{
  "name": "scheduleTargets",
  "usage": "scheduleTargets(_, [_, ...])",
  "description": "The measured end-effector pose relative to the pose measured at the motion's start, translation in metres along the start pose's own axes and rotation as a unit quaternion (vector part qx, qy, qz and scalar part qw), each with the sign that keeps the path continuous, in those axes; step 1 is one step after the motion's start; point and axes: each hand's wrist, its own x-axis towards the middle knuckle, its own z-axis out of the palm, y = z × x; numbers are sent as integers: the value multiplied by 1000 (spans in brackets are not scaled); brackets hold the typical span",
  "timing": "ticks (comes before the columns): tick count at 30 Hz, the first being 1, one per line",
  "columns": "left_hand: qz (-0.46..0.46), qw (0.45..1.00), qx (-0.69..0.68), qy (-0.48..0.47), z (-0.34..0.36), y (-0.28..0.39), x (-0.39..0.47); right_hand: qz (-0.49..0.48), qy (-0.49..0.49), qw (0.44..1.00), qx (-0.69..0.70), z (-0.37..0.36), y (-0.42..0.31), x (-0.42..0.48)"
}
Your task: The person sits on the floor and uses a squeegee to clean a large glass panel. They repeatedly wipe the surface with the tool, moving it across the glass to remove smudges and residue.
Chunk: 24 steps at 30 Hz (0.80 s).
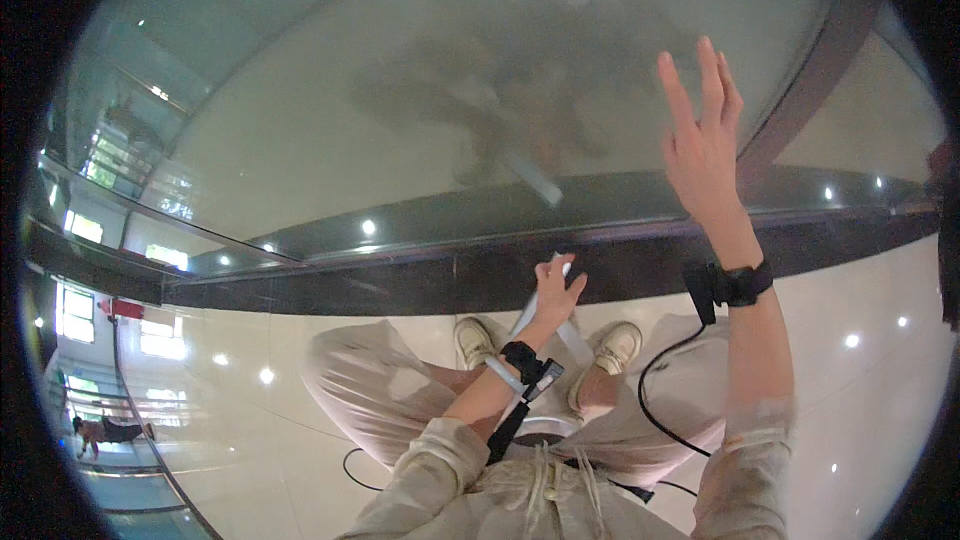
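My left hand (555, 292) is low, above the dark sill, with its fingers closed around a pale, elongated object (527, 315). My palm hides most of it, so I cannot tell its exact kind. My right hand (703, 127) is raised at a large glass panel (315, 142), fingers extended and spread, with nothing in it. Whether those fingertips touch the glass is unclear. Each wrist wears a black strap with a small device, and a pale bracelet (506, 374) sits on my left forearm. A blurred reflection of the pale object shows in the glass.
A dark base strip (390, 292) runs along the glass, joined by a dark upright frame (814, 82) at right. My shoes (619, 347) rest on glossy tiles (247, 420). A black cable (643, 390) loops from my right wrist. A person (112, 431) appears far left.
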Motion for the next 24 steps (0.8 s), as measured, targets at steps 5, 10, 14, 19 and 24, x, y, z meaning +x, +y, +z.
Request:
scheduleTargets(5, [-82,956,204,-195,24,-68,-72,-2,-7,1000,-3,-3,12,-3])
scheduleTargets(10, [-143,954,143,-219,46,-103,-113,-6,-6,1000,-14,2,10,-2])
scheduleTargets(14, [-187,972,-87,-112,61,-139,-150,-9,-20,999,-24,1,11,-4])
scheduleTargets(19, [-248,954,-167,-18,49,-118,-136,2,-24,1000,-11,3,7,-6])
scheduleTargets(24, [-194,971,-139,-25,18,-4,-100,8,-33,999,-20,-1,10,-4])
